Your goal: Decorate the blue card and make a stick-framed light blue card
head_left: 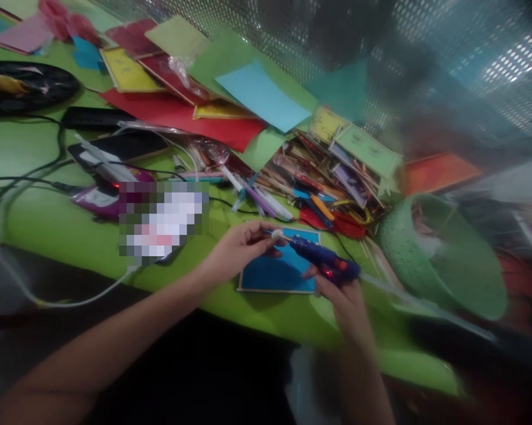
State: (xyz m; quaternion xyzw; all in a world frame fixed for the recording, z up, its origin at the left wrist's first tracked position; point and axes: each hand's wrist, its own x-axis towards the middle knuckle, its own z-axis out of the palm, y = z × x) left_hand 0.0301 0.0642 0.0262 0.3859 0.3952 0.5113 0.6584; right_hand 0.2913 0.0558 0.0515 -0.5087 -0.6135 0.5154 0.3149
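My right hand [343, 298] is wrapped round the grip of a blue glue gun [321, 257], whose nozzle points left. My left hand [243, 248] pinches a small white round piece [277, 235] right at the nozzle tip. Both hands hover over a blue square card [272, 274] lying near the front edge of the green table [53, 221]. A clear glue stick juts from the back of the gun toward the right.
Coloured paper sheets [257, 94] and a heap of sticks, pens and cards [310, 177] lie behind the hands. A green perforated basket [447, 260] lies tipped at the right. Cables, a dark phone [119, 147] and a pixelated patch are at the left.
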